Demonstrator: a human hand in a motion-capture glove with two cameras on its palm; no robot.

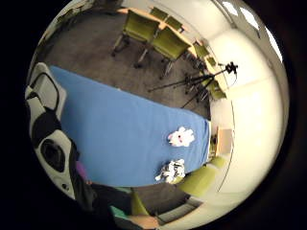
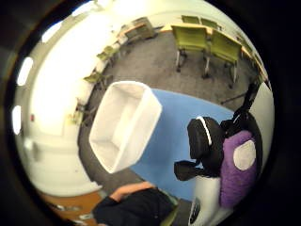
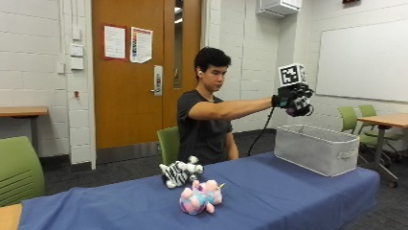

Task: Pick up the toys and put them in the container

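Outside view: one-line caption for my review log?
Gloved hand holds a purple toy above the bin; two toys remain on the table.

**Toys and container on the blue table**

Container point(image 3: 317, 148): grey fabric bin, rectangular, open top, handle loop on its short end; stands upright at one end of the table. Its pale inside shows nothing in it in the thumb-side palm view.

Zebra toy point(image 3: 180, 172): black-and-white striped plush, lying near the table's far edge, well apart from the container.

Unicorn toy point(image 3: 200, 197): pink, white and pale blue plush with a small horn, lying just beside the zebra toy, nearer the front edge.

Purple toy point(image 2: 239, 167): plush with a pale patch, close against the palm.
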